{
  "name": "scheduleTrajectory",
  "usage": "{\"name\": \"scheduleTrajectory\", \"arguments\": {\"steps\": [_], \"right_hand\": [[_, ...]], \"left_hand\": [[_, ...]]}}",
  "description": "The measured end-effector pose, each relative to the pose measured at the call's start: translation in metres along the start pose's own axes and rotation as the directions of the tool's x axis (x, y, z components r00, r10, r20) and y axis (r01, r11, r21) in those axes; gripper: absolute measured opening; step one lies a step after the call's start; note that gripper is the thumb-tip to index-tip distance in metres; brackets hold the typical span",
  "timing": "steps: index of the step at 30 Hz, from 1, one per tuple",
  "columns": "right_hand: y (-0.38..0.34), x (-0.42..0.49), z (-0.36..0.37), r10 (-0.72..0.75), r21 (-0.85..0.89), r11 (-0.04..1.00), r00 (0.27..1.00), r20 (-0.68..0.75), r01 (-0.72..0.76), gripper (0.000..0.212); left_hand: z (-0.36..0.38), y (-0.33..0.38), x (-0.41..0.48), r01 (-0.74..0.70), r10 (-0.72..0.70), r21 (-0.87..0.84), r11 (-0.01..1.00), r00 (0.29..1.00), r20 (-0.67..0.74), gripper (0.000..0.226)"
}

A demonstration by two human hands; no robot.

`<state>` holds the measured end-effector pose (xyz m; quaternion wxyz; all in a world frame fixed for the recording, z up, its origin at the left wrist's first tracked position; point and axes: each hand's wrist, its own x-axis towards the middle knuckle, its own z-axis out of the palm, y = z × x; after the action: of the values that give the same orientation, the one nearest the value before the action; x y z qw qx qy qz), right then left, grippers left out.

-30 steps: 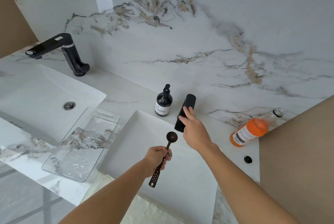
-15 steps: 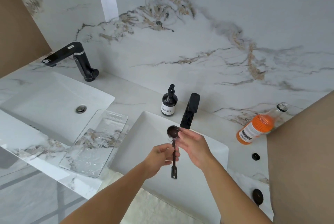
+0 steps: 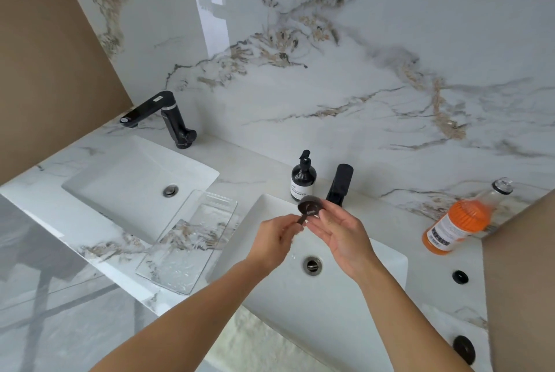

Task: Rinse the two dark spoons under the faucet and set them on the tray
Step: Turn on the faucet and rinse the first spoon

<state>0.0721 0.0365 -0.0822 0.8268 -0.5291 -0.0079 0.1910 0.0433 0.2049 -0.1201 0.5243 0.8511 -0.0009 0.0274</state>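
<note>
I see two white sinks set in the marble counter [image 3: 246,173]: the far left sink [image 3: 126,179] and the near right sink [image 3: 354,296], where my hands work. Each has its own black faucet, so two in all: the left faucet [image 3: 168,119], and the right faucet [image 3: 339,183], which stands just behind my hands. I cannot make out any water running from it.

One clear tray [image 3: 187,244] lies on the counter between the two sinks, and nothing rests on it that I can see. So I judge the task to be in its first half: no spoon is set down yet.

My left hand [image 3: 274,241] pinches the handle of one dark spoon [image 3: 309,208], fingers pressed together around it. My right hand [image 3: 341,236] is spread, palm up, with the thumb resting on the spoon's bowl, as if rubbing it. The spoon sits above the right sink, just in front of the right faucet's spout.

Only one of the two spoons is in view; I cannot tell where the other is.

Next, I think, the spoon wants carrying left to the tray and laying flat, with a sure grip since it is likely wet.

Smaller things: one orange bottle [image 3: 459,223] lying far right, one dark soap bottle [image 3: 303,177] left of the right faucet, and two drains, one in each sink.
</note>
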Motion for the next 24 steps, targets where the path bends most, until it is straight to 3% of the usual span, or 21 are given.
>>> {"name": "scheduleTrajectory", "arguments": {"steps": [4,8,10,14,18,24], "right_hand": [[0.003,-0.012,0.000,-0.054,-0.093,0.994,0.991,0.124,0.065,0.030],[0.005,-0.018,-0.005,-0.066,-0.148,0.985,0.987,0.145,0.088,0.033],[0.002,-0.020,-0.006,-0.083,-0.196,0.974,0.985,0.150,0.112,0.032],[0.002,-0.020,0.002,-0.089,-0.384,0.917,0.994,0.063,0.106,0.022],[0.015,-0.016,0.012,-0.008,-0.452,0.892,1.000,-0.018,-0.001,0.024],[0.039,-0.006,0.048,0.127,-0.465,0.867,0.982,-0.140,-0.178,0.021]], "left_hand": [[-0.005,-0.005,-0.003,-0.181,0.193,0.222,0.958,0.981,-0.034,0.020],[-0.002,0.004,-0.010,-0.204,0.223,0.192,0.960,0.971,-0.082,0.024],[0.001,0.005,-0.014,-0.186,0.195,0.126,0.974,0.979,-0.065,0.036],[-0.001,0.002,-0.019,-0.094,0.094,-0.007,0.996,0.995,-0.035,0.026],[-0.009,0.010,-0.015,-0.042,0.043,-0.177,0.983,0.999,0.003,0.023],[-0.045,-0.005,0.007,0.011,-0.013,-0.189,0.982,1.000,-0.012,0.017]]}}
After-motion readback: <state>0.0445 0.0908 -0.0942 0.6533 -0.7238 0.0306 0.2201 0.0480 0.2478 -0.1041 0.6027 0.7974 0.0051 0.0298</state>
